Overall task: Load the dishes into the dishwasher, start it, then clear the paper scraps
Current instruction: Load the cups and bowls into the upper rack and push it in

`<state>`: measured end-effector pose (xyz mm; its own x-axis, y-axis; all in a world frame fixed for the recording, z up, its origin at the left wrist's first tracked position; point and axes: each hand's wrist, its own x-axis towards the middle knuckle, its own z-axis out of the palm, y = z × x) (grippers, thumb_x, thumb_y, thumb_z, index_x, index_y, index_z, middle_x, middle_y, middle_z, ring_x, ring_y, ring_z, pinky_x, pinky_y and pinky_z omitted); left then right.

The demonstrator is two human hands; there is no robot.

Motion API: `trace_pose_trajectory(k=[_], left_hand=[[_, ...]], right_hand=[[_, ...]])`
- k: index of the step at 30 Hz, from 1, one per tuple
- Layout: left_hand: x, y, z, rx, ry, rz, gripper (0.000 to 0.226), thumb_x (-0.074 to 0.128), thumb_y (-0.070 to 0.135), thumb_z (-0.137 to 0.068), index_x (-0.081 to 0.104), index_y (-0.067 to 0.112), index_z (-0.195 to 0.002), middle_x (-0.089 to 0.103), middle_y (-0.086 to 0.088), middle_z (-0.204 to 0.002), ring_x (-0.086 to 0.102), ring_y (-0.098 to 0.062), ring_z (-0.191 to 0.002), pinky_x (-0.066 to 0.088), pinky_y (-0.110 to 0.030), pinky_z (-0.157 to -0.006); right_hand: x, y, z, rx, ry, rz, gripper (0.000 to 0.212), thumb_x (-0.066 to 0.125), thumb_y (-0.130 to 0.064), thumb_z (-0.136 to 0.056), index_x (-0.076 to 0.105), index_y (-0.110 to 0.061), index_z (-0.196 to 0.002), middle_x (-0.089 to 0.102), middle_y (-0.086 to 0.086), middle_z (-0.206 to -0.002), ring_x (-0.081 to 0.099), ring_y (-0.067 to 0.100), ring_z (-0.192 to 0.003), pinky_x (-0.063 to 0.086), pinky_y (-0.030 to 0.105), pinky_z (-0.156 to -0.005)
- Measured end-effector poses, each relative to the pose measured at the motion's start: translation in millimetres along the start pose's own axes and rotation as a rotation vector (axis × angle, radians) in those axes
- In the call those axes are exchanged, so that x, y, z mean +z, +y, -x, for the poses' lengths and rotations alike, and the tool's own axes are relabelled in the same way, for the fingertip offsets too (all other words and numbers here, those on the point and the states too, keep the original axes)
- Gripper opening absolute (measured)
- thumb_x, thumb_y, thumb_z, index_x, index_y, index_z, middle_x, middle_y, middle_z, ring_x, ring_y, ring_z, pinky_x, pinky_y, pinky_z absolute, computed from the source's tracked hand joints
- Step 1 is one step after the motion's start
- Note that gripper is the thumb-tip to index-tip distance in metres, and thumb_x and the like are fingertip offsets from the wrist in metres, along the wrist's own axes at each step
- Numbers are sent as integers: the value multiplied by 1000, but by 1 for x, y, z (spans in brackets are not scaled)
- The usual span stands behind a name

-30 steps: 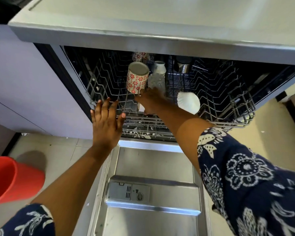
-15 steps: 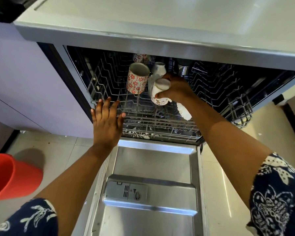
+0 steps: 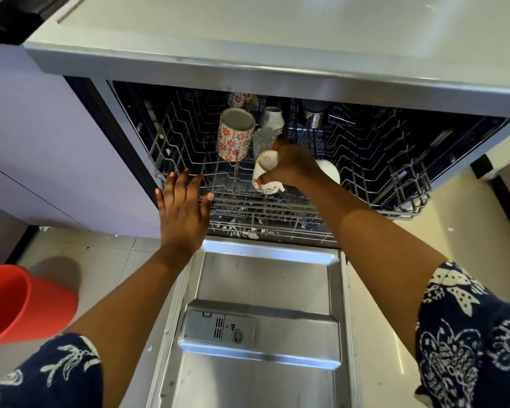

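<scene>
Two hands are seen at the pulled-out grey wire rack (image 3: 365, 160) of an open dishwasher. The left hand (image 3: 183, 213) is laid flat at the rack's front rail, its fingers (image 3: 186, 179) straight and spread, nothing held. The right hand (image 3: 292, 166) is curled round a white ceramic mug with small coloured print (image 3: 264, 173), which is gripped tilted over the middle of the rack; whether it touches the wires cannot be told. A tall white mug with red flower pattern (image 3: 235, 136) is leaned on the tines just left of it, apart from it. A clear drinking glass (image 3: 264, 136), a small white cup (image 3: 273, 116) and a shiny steel cup (image 3: 314, 119) are set further back. A round white dish (image 3: 330, 170) is partly hidden behind the right wrist. White scraps (image 3: 248, 231) are scattered in the lower rack (paper or not, cannot be told). The steel dishwasher door (image 3: 265, 275) is folded down flat, with a pale grey surface (image 3: 277, 30) above the machine. A red plastic bucket (image 3: 18, 304) is stood on the tiled floor at left.
</scene>
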<state>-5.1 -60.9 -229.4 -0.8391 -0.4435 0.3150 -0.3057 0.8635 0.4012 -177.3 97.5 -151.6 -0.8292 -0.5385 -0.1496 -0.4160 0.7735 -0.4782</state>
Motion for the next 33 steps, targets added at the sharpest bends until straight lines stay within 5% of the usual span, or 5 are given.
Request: trace_pose_trajectory(k=[12, 33], left_hand=[[0, 1, -1, -15, -5, -27, 63, 16, 54, -96, 40, 18, -142, 30, -8, -153, 15, -30, -145, -1, -47, -116], [2, -1, -1, -12, -13, -21, 66, 11, 58, -96, 41, 18, -140, 33, -9, -151, 17, -31, -144, 2, -50, -116]], right_hand=[[40, -6, 0, 13, -31, 137, 91, 84, -34, -64, 30, -7, -133, 47, 18, -129, 50, 37, -116, 47, 43, -90], [16, -4, -6, -33, 71, 109, 80, 83, -30, -65, 39, -7, -128, 55, 15, -124, 54, 34, -112, 45, 36, -85]])
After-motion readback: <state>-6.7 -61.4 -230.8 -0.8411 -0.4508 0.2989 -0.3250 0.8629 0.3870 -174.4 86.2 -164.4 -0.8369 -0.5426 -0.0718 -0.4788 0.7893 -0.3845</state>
